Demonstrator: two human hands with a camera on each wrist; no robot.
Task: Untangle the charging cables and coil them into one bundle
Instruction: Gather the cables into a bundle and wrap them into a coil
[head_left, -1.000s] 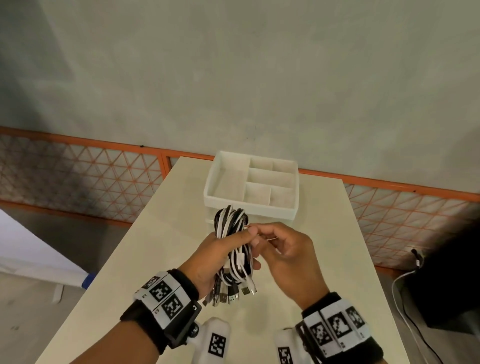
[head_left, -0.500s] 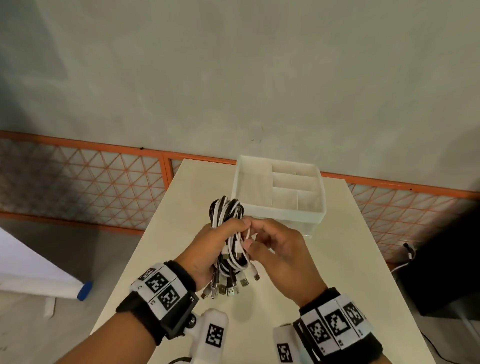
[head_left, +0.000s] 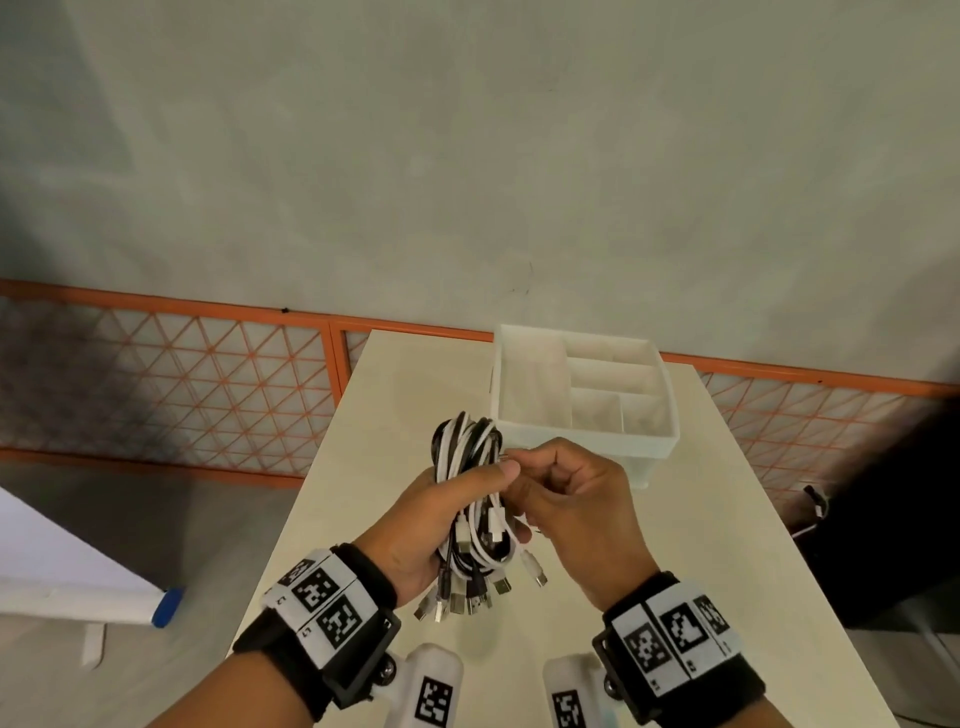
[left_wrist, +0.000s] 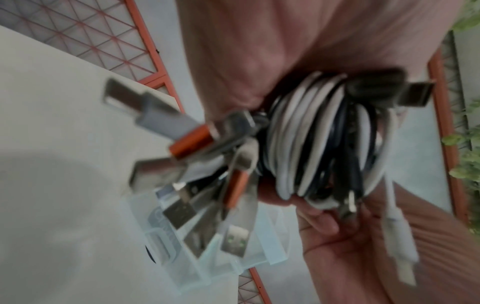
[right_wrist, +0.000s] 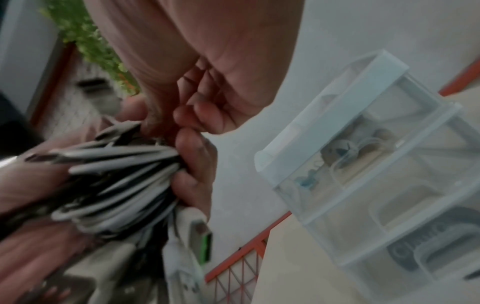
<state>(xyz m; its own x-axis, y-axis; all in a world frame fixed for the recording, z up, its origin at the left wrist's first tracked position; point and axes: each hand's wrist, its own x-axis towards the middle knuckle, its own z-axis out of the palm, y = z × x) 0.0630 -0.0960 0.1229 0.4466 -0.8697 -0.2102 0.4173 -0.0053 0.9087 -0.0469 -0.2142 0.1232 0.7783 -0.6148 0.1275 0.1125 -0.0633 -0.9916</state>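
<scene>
Now | left hand (head_left: 441, 514) wrapped round the bundle (head_left: 475, 467), held upright above the counter (head_left: 701, 545), plugs hanging down | right hand (head_left: 566, 493) just right of it, fingers (head_left: 519, 457) pinching at its upper side | next tuck likely comes from that right side.

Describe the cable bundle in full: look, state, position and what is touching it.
The cable bundle is a stack of black and white charging cables coiled into long loops, held upright above the table, in front of the white divided tray. Loose plug ends, mostly metal USB ones, a few with orange collars, hang from its lower end. The left hand grips its middle; the right hand pinches at it near the top.
</scene>
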